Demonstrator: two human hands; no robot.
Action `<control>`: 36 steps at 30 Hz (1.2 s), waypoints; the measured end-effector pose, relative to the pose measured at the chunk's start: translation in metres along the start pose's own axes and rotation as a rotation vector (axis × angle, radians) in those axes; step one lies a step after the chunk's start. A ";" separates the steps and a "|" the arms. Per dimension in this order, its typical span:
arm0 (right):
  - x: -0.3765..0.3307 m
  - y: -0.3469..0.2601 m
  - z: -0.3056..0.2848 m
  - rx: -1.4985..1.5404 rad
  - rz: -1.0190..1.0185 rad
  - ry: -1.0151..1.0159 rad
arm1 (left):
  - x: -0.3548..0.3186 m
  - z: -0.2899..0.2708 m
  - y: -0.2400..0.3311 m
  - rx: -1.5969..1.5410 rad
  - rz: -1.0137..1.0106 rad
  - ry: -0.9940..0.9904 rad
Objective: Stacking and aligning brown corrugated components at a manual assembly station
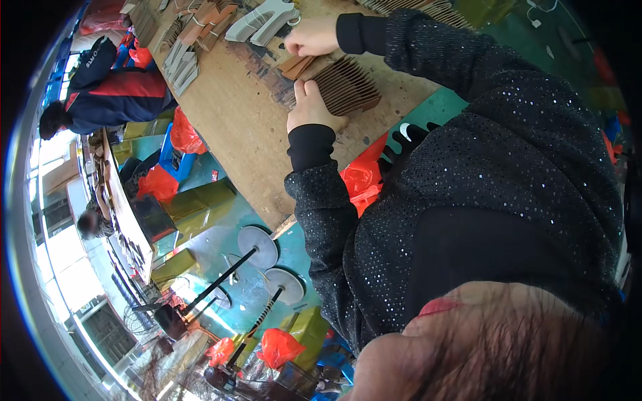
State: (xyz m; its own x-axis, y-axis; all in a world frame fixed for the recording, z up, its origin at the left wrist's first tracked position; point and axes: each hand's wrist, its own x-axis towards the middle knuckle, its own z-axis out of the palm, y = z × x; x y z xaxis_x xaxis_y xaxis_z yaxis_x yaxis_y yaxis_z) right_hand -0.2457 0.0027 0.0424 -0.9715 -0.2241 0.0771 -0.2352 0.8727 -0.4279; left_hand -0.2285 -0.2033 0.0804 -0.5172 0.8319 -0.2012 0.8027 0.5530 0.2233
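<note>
A close-set row of thin brown slats (348, 83), probably wood, stands on edge on the worktable (227, 127). My left hand (311, 112) spans the left end of this row, fingers on its far side and thumb on its near side. Just beyond, my right hand (313, 39) is closed with its fingers curled down; what it pinches, if anything, is hidden. Beneath its fingers lie a few loose tan-brown flat pieces (296, 67), between my two hands.
Bundled grey curved pieces (263, 22) and stacks of brown pieces (210, 20) lie at the table's far side. Another slat row (428, 10) is beyond my right forearm. On the left, a person (114, 93) sits near a blue crate (175, 157); round-based stands (257, 246) are on the floor.
</note>
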 end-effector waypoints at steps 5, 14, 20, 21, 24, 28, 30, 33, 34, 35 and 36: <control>0.004 0.001 0.006 -0.033 0.198 0.077 | -0.001 0.004 -0.003 0.007 -0.005 0.003; 0.007 0.028 0.024 0.083 0.090 0.240 | -0.002 0.005 -0.001 -0.005 0.017 0.006; 0.001 0.009 0.010 -0.180 0.024 0.338 | -0.004 0.006 -0.003 -0.028 0.003 0.031; -0.003 -0.002 0.007 -0.175 0.063 0.264 | -0.004 0.005 -0.003 -0.030 0.007 0.032; -0.011 -0.009 0.006 0.251 -0.081 -0.041 | -0.005 0.004 -0.002 0.003 0.019 0.020; -0.018 -0.017 0.008 0.233 0.074 0.022 | -0.006 0.005 -0.002 0.015 0.022 0.017; -0.020 -0.016 0.010 0.192 0.091 0.012 | -0.006 0.006 -0.003 0.005 0.038 0.021; -0.021 -0.015 0.013 0.129 0.071 0.067 | -0.005 0.008 -0.004 0.020 0.044 0.025; -0.021 -0.016 0.013 0.108 0.030 0.138 | -0.005 0.008 -0.004 0.035 0.048 0.049; -0.021 -0.017 0.014 0.107 0.032 0.138 | -0.006 0.007 -0.003 0.051 0.050 0.074; -0.020 -0.020 0.015 0.026 0.049 0.156 | -0.005 0.008 -0.005 0.041 0.053 0.066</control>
State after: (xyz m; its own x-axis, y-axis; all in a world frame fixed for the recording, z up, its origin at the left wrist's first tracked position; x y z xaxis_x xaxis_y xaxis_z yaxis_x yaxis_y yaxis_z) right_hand -0.2209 -0.0166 0.0354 -0.9749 -0.1100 0.1933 -0.1889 0.8687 -0.4579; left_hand -0.2273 -0.2109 0.0722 -0.4909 0.8619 -0.1269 0.8401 0.5069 0.1929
